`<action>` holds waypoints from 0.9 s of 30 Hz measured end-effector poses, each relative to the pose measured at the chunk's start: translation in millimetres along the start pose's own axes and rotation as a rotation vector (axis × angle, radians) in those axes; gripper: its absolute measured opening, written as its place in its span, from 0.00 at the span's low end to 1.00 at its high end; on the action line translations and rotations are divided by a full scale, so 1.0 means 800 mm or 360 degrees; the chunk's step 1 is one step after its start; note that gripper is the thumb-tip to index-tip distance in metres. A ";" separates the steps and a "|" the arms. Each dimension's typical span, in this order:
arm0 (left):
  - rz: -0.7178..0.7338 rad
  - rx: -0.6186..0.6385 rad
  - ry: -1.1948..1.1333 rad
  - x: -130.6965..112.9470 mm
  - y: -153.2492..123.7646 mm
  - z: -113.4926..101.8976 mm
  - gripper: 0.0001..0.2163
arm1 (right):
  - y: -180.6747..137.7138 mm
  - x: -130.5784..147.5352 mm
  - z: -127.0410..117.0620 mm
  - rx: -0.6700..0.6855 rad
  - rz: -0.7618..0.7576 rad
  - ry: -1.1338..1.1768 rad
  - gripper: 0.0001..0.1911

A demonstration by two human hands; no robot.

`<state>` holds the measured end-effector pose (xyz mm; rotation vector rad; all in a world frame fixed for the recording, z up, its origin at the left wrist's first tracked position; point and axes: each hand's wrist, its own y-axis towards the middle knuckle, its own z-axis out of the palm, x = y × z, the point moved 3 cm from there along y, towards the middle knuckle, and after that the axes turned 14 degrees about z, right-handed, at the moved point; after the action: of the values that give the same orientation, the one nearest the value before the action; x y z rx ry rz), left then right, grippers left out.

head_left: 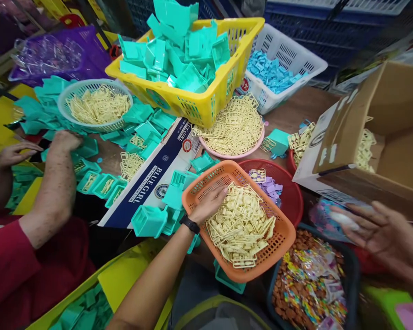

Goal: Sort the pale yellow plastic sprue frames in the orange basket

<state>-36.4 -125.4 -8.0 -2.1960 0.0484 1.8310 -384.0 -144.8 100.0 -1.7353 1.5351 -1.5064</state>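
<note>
The left hand (208,204) reaches into the orange basket (282,238), a shallow oval tray of perforated plastic, with its fingers spread loosely and their tips resting on the heap of cream plastic sprues (241,224); it grips nothing. A black watch band circles that wrist. The sprues are thin, flat lattice frames with small round and square parts, piled in a tangle that fills most of the basket. The right hand (382,231) hovers to the right of the orange basket, palm open and fingers extended, blurred, with a small white piece (344,220) lying against its fingertips.

Just behind the orange basket sits a red round basket (291,192) holding lilac pieces. Left of the orange basket lie hollow turquoise box-shaped parts (147,220) and a flattened carton printed "BLUE GIRL" (151,183). Farther behind, a yellow slatted crate (206,101) is heaped with more turquoise parts, and a pink plate (234,153) carries more cream sprues. An open cardboard box (392,137) stands to the right of the orange basket. Far left of it, another person's hands (64,142) in a red sleeve work among turquoise pieces. The crowded brown tabletop (296,110) shows behind the pink plate.
</note>
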 end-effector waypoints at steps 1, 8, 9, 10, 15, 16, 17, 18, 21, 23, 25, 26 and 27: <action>0.0013 -0.0001 -0.0001 -0.001 -0.001 0.002 0.25 | -0.002 -0.010 0.013 0.0036 -0.0064 -0.0029 0.11; 0.0104 -0.0007 0.0331 -0.023 -0.031 0.046 0.28 | 0.023 0.014 0.128 0.0373 -0.1093 -0.0565 0.28; 0.0034 0.0032 0.0369 -0.026 -0.037 0.055 0.29 | 0.029 0.030 0.148 0.0376 -0.1246 -0.0676 0.29; -0.0041 0.0067 0.0383 -0.028 -0.041 0.064 0.30 | 0.035 0.047 0.168 0.0356 -0.1398 -0.0797 0.29; -0.0189 0.0214 0.0328 -0.022 -0.052 0.102 0.29 | 0.056 0.119 0.276 0.0159 -0.2294 -0.1374 0.27; -0.0189 0.0227 0.0313 -0.015 -0.051 0.108 0.30 | 0.059 0.124 0.299 0.0144 -0.2418 -0.1492 0.28; -0.0182 0.0232 0.0299 -0.007 -0.050 0.114 0.30 | 0.062 0.126 0.321 0.0122 -0.2492 -0.1615 0.31; -0.0162 0.0233 0.0291 0.002 -0.048 0.120 0.31 | 0.063 0.125 0.343 0.0101 -0.2524 -0.1735 0.34; -0.0139 0.0253 0.0295 0.026 -0.042 0.133 0.34 | 0.062 0.112 0.400 0.0053 -0.2555 -0.2056 0.45; -0.0134 0.0262 0.0302 0.034 -0.039 0.137 0.33 | 0.059 0.105 0.427 0.0050 -0.2586 -0.2194 0.50; -0.0107 0.0204 0.0312 0.033 -0.038 0.135 0.30 | 0.059 0.106 0.446 0.0041 -0.2582 -0.2265 0.52; -0.0089 0.0163 0.0317 0.031 -0.039 0.133 0.28 | 0.062 0.111 0.451 0.0038 -0.2564 -0.2286 0.52; -0.0072 0.0123 0.0324 0.027 -0.040 0.131 0.27 | 0.066 0.116 0.455 0.0042 -0.2545 -0.2306 0.51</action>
<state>-126.0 -67.1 -39.6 -2.3007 0.1076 1.5501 -109.0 -371.9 -30.3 -2.8984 -0.7895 -0.0495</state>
